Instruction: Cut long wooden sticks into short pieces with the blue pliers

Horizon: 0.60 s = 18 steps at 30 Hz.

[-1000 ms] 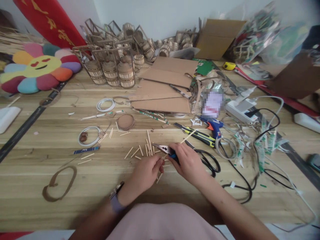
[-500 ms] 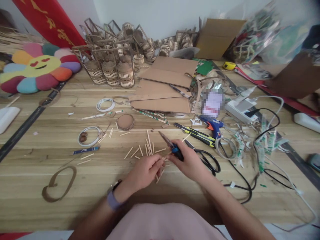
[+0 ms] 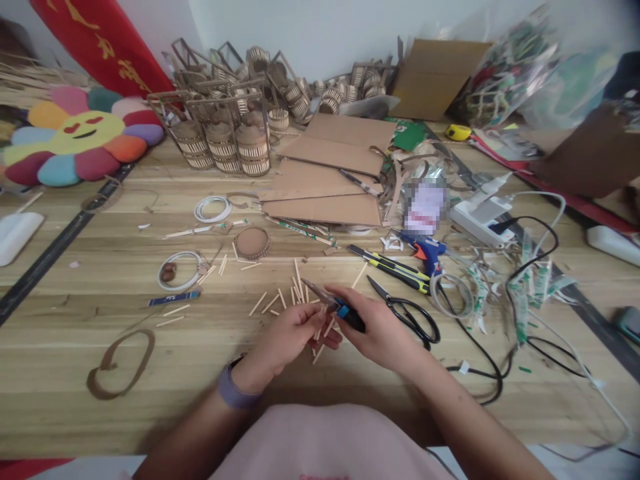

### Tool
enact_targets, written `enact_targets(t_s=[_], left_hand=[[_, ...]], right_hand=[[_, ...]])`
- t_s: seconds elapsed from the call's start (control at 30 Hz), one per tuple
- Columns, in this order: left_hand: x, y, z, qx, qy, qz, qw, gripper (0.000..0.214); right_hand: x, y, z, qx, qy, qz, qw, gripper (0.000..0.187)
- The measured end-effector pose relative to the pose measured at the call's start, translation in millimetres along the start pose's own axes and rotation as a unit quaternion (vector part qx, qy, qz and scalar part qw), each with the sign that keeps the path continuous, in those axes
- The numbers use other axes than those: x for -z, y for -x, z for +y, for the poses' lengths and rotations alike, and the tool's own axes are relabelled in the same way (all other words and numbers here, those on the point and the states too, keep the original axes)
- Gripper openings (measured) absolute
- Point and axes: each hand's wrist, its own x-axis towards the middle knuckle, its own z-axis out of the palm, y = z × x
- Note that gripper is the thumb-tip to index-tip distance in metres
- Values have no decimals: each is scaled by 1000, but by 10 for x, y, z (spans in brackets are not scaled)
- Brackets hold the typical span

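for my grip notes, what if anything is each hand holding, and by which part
The right hand holds pliers by the handles. Sticks show at the left hand, but its hold cannot be told.

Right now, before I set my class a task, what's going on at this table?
A person's right hand holds pliers, nose pointing forward and left. The left hand holds thin sticks close by; whether the pliers touch one is too small to tell. More loose sticks lie just beyond the left hand. Scissors lie beside the right hand, with a glue gun farther back.
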Motion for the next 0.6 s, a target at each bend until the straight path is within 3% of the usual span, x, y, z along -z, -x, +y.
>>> enact_targets(t_s=[0.13, 0.43, 0.5, 0.6], left_hand=[[4, -1, -28, 1, -7, -20, 1000, 50], [36, 28, -35, 44, 49, -64, 996, 45], [31, 29, -34, 41, 52, -55, 996, 43], [25, 13, -36, 20, 76, -20, 997, 40]], right_hand=[[-6, -3, 26, 25, 3, -41, 999, 56], [24, -19, 13, 29, -46, -62, 997, 54], [10, -22, 33, 46, -46, -43, 997, 52], [-30, -18, 59, 83, -9, 39, 996, 46]])
